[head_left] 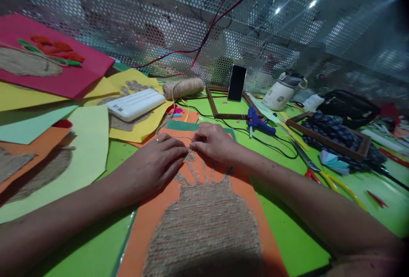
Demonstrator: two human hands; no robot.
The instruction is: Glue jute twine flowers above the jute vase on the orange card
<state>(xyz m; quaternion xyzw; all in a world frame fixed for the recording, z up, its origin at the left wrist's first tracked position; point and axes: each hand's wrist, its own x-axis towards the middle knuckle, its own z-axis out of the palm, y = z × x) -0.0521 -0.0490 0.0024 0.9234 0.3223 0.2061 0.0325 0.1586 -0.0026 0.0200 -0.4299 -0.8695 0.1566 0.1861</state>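
Note:
An orange sheet [143, 234] lies in front of me, bearing a vase shape [207, 226] of tightly laid jute twine. Thin twine stems [204, 172] rise from the vase's neck toward my hands. My left hand [161, 162] rests on the sheet, a ring on one finger, its fingertips together at a small twine loop [191, 156]. Close beside it, my right hand [212, 140] is closed in a pinch on the twine at the top of the stems. A strand of twine runs behind the fingers toward the upper left.
Left are coloured sheets [92, 145] with twine shapes and a white power bank [136, 104]. Behind are a twine roll [183, 87], a frame [212, 104] and a phone [237, 83]. Right are a blue glue gun [258, 121], its cable, scissors [311, 164], a bottle [281, 91] and another frame [332, 138].

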